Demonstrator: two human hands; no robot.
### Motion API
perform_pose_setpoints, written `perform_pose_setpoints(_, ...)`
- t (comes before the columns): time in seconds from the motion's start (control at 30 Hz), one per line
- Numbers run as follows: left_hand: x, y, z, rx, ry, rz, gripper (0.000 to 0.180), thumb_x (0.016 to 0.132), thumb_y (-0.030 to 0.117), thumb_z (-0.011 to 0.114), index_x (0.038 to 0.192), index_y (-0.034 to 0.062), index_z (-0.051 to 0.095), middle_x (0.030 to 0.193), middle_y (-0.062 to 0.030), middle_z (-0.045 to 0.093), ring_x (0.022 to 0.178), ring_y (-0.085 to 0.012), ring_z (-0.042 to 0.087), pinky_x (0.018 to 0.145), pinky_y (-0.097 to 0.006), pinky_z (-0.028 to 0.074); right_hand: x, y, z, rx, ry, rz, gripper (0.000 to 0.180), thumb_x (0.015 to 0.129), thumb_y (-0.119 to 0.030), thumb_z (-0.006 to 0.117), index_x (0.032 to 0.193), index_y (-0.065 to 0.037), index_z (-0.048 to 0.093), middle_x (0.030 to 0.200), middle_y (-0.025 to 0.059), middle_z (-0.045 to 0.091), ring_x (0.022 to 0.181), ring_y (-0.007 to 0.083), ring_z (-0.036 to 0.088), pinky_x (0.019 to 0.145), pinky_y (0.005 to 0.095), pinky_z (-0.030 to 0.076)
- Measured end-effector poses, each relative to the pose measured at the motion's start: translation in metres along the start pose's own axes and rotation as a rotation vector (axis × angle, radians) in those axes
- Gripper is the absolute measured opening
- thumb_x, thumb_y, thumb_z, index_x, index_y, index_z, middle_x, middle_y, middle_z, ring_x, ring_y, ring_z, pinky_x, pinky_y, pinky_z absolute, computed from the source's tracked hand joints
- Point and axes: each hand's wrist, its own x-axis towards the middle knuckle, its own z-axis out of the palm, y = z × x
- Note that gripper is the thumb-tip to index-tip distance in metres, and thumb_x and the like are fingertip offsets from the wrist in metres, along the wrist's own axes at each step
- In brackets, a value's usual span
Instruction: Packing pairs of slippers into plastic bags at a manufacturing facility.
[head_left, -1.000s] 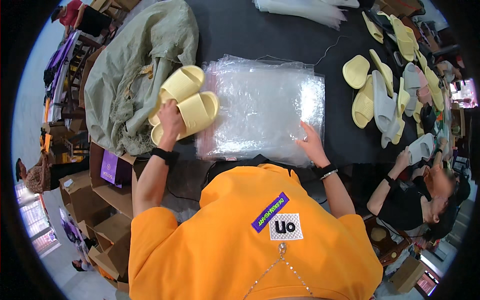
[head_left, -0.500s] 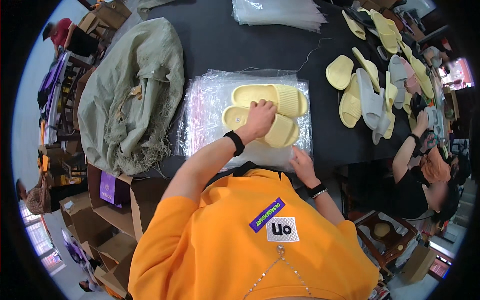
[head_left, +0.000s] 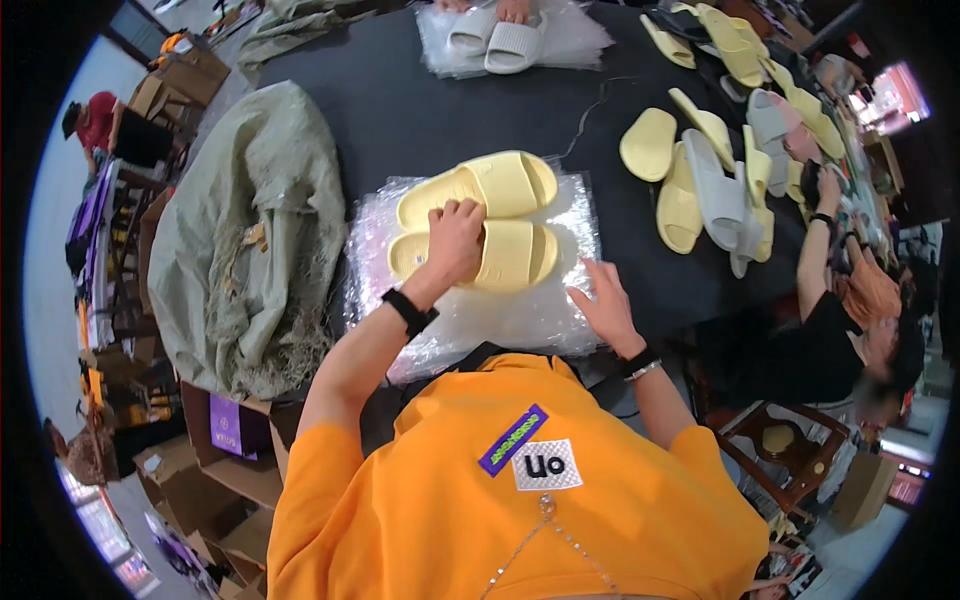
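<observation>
A pair of pale yellow slide slippers [head_left: 515, 255] lies side by side on a stack of clear plastic bags [head_left: 400, 345], toes to the right. My left hand [head_left: 457, 238] is closed on the pair, its fingers curled where the inner edges of the two slippers meet. Over the right edge of the bags, just right of the nearer slipper, my right hand [head_left: 606, 305] is open with its fingers apart and holds nothing. What the left fingertips press against is partly hidden.
Left of the bags slumps a frayed green-grey sack [head_left: 250, 240]. A pile of yellow, grey and pink slides [head_left: 715, 190] covers the table's right side. Across the black table [head_left: 400, 110], another person's hands [head_left: 512, 10] touch grey slides [head_left: 515, 45]. A co-worker [head_left: 830, 330] sits at right.
The slippers and my left hand have shifted left, and the straps sit flatter. My right hand has spread its fingers over the bags. Grey slides and another person's hands now show across the table.
</observation>
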Motion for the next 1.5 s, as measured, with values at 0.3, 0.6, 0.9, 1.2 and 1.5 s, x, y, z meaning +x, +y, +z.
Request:
perform_pose_setpoints(0.3,-0.041,0.052,-0.01,-0.269,-0.192,0.164,0.024,0.065,0.003,0.058,0.088,0.0047,0.052,0.093,-0.0096,0.052,0.091,-0.0286,0.047,0.079,-0.04,0.034,0.028,-0.001,0.0,0.557,-0.275,0.041,0.042,0.077,0.001,0.054,0.119,-0.001,0.048,0.102,0.0072,0.061,0.091,0.0107,0.055,0.081,0.0266,0.045)
perform_pose_setpoints(0.6,-0.036,0.039,-0.039,-0.499,0.138,-0.041,0.024,0.078,0.007,0.062,0.102,0.0054,0.058,0.1,-0.0131,0.056,0.094,-0.0314,0.051,0.081,-0.039,0.038,0.057,0.055,-0.097,0.94,0.424,0.166,0.024,0.082,-0.001,0.055,0.106,-0.002,0.053,0.098,0.0058,0.06,0.087,0.0126,0.058,0.075,0.0255,0.048)
perform_pose_setpoints(0.9,-0.075,0.034,-0.007,-0.542,-0.144,-0.005,0.018,0.076,0.005,0.059,0.095,0.0061,0.061,0.093,-0.0135,0.06,0.09,-0.0334,0.053,0.077,-0.041,0.04,0.134,0.108,-0.208,0.925,0.971,0.288,0.055,0.082,-0.016,0.06,0.129,-0.008,0.033,0.114,0.0102,0.052,0.099,0.0199,0.054,0.078,0.0328,0.047)
perform_pose_setpoints(1.2,-0.1,0.015,0.005,-0.448,-0.176,-0.058,0.021,0.077,0.008,0.059,0.097,0.0094,0.06,0.094,-0.0111,0.059,0.091,-0.0314,0.052,0.076,-0.041,0.04,0.156,0.101,-0.131,0.411,0.422,0.291,0.071,0.08,-0.019,0.061,0.138,-0.004,0.022,0.102,0.0109,0.06,0.087,0.0188,0.059,0.078,0.0275,0.045)
perform_pose_setpoints(1.5,-0.143,-0.014,-0.014,-0.059,0.079,-0.419,0.05,0.078,0.023,0.062,0.124,0.0124,0.045,0.133,-0.0194,0.033,0.121,-0.039,0.03,0.097,-0.048,0.024,0.055,0.046,0.008,-0.186,-0.031,-0.03,0.063,0.078,-0.037,0.062,0.132,-0.013,0.039,0.137,0.0193,0.031,0.125,0.0354,0.03,0.099,0.0469,0.028)
